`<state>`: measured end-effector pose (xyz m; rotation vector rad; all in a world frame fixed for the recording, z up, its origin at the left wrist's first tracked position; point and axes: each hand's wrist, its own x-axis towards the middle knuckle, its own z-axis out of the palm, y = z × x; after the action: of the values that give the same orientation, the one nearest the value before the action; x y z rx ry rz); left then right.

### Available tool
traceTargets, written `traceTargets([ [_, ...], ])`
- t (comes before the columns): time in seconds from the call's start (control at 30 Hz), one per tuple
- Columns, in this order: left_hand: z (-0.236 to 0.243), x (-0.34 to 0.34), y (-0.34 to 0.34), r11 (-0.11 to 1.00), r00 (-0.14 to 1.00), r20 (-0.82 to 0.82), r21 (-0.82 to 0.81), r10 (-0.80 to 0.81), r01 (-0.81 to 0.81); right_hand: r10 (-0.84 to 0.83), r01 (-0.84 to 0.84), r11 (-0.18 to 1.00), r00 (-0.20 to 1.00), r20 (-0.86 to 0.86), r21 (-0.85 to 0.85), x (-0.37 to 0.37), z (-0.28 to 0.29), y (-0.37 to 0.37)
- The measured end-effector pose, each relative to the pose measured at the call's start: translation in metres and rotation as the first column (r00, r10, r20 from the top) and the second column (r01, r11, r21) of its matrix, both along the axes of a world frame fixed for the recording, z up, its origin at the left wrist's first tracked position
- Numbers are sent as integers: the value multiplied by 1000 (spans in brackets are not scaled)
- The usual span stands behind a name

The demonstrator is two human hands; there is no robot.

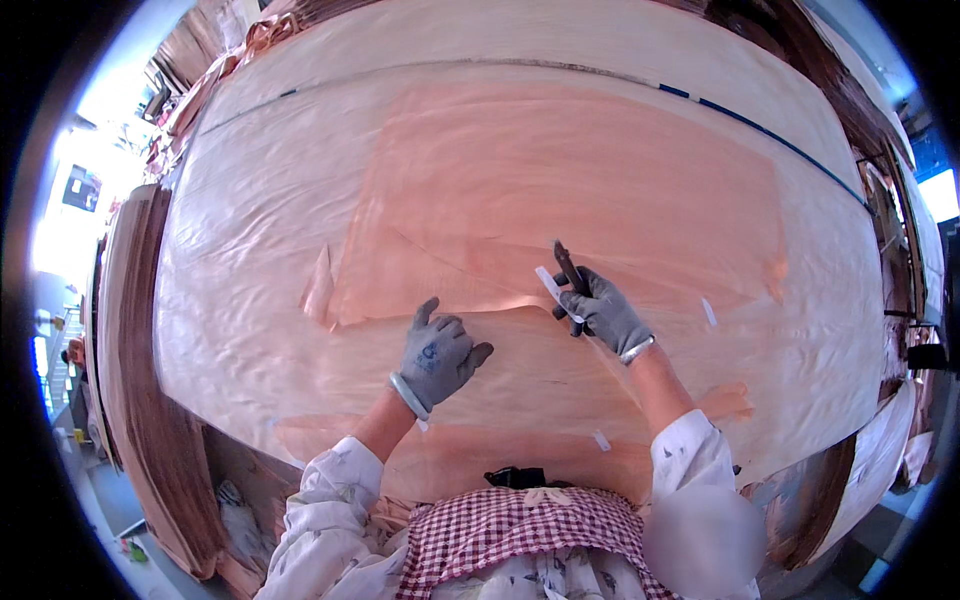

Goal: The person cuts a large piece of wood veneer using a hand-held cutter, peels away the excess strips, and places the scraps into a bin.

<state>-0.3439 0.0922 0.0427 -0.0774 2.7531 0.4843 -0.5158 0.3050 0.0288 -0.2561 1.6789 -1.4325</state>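
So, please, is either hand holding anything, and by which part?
Right hand: a dark tool, by its lower part, and a white strip, seemingly near its lower end. Left hand: nothing visible.

The left hand (437, 358) wears grey with a blue mark; the right hand (612, 318) wears grey too. The tool (567, 265) is blackish brown, the narrow strip (546, 279) white. The thin sheet (560, 180) is peach-orange, the broad surface (235, 240) pale cream. Dark motifs dot white sleeves (325, 500); the apron (520, 530) is checked maroon and white.
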Motion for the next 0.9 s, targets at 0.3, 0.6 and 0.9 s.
traceTargets([
  [0.3, -38, -39, 13, 992, 769, -633, -127, -91, 13, -1, -1, 996, 1000, 17, 86, 3, -20, -3],
  [0.6, 10, -12, 26, 994, 979, -181, 77, 95, -82, 31, -27, 995, 998, -47, 100, -1, -10, -5],
  [0.9, -45, -57, 39, 983, 886, -428, -40, -179, 180, 59, 20, 945, 972, -228, 327, 10, -16, -7],
])
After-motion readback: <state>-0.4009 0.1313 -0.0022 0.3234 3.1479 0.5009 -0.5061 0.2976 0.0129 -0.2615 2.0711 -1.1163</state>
